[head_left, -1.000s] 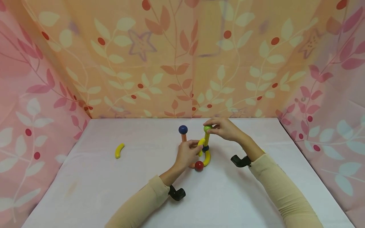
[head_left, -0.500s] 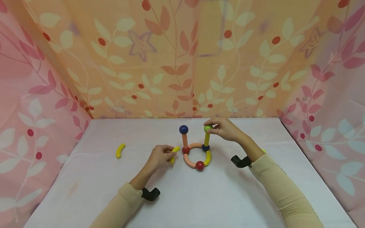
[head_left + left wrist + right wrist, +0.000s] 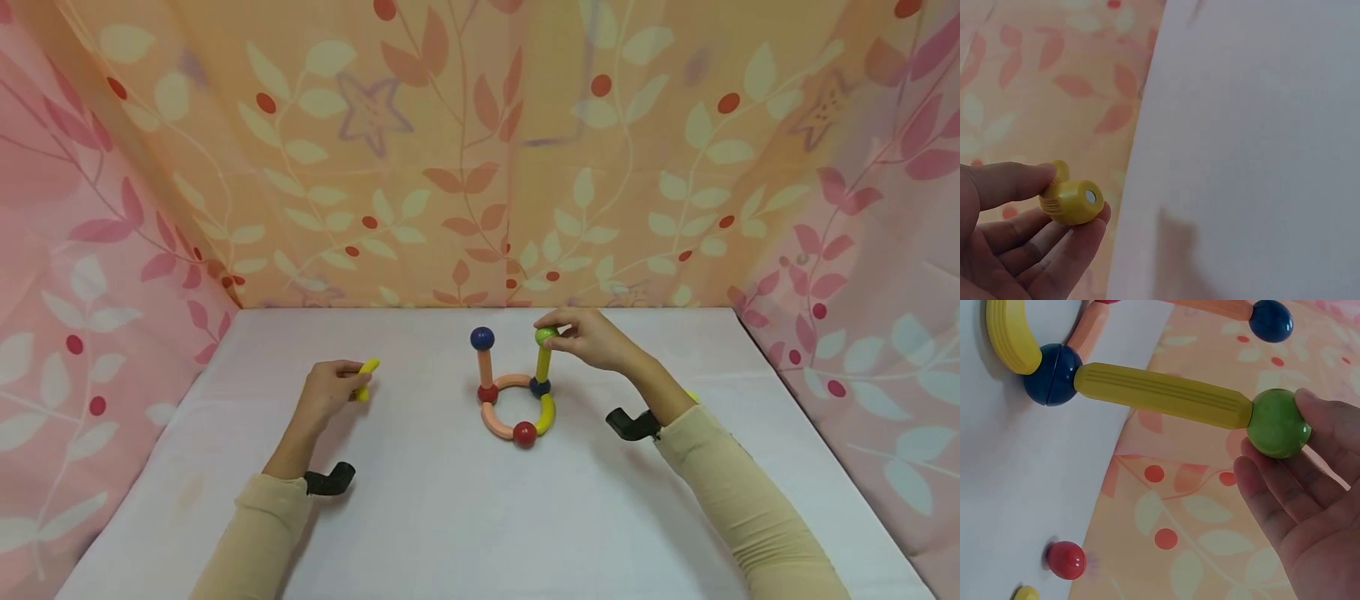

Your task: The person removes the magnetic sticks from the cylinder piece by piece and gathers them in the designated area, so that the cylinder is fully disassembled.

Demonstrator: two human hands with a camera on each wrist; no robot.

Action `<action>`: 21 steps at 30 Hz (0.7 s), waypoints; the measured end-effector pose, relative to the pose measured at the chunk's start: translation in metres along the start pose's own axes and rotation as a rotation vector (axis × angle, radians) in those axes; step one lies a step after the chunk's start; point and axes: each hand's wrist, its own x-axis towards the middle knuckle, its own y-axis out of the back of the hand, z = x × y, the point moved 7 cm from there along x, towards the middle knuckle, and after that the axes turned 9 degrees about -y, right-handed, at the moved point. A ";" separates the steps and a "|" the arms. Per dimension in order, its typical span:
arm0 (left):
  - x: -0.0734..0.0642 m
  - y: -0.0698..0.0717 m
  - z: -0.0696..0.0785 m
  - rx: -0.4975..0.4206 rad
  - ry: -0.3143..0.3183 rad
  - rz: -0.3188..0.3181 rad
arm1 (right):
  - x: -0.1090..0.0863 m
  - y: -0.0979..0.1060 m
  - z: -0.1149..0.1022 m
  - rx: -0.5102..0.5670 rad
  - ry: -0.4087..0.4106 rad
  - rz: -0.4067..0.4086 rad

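Observation:
My left hand (image 3: 327,392) is at the left of the table, pinching a curved yellow magnetic rod (image 3: 366,380) between thumb and fingers. A silvery disc shows on the rod's end in the left wrist view. My right hand (image 3: 592,340) pinches a green ball (image 3: 1279,423) on top of an upright yellow rod (image 3: 1163,394). That rod stands on a dark blue ball (image 3: 540,387), part of a ring of curved rods lying on the table. On the ring's left, an orange rod (image 3: 485,368) rises from a red ball (image 3: 488,392) and carries a blue ball (image 3: 482,337).
Another red ball (image 3: 525,434) joins the front of the ring. A loose red ball (image 3: 1066,560) and a yellow piece (image 3: 1026,593) lie near my right arm. Patterned cloth (image 3: 450,167) walls the white table (image 3: 450,525) at the back and sides.
My left hand has moved left, away from the ring, still holding the curved yellow rod. The yellow rod lying at the left is no longer visible. My right hand stays on the green ball.

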 end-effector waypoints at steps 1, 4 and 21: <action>0.001 0.005 -0.004 0.020 0.006 0.007 | 0.000 0.000 0.000 0.001 0.000 -0.001; 0.003 0.017 -0.017 0.073 0.039 0.002 | 0.000 0.001 0.000 -0.005 -0.002 0.002; 0.007 0.025 -0.040 0.436 0.086 -0.028 | -0.001 0.003 0.004 -0.006 -0.031 0.008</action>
